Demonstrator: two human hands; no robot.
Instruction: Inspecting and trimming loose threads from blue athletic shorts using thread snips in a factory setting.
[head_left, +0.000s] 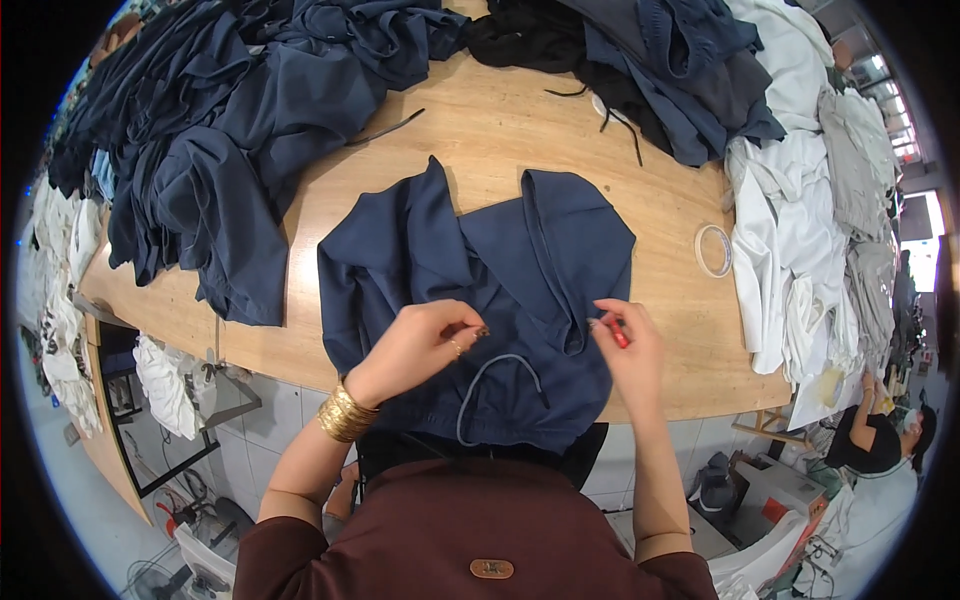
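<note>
A pair of navy shorts (500,235) lies spread before me, its gathered waistband toward my body and its legs pointing away. From the waistband a grey drawstring (478,385) with a dark tip loops over the cloth. Above the shorts, my left hand (432,335) has its thumb and fingertips pinched together; whatever is between them is too small to make out. My right hand (632,350) is closed around a small red tool (618,333), mostly hidden by the fingers, over the right edge of the shorts. A gap separates the two hands.
Navy garments (220,150) are heaped at the far left, and more dark ones (670,70) at the far right. A tape roll (713,251) lies near white garments (785,230) on the right. Another person (870,430) sits at the lower right.
</note>
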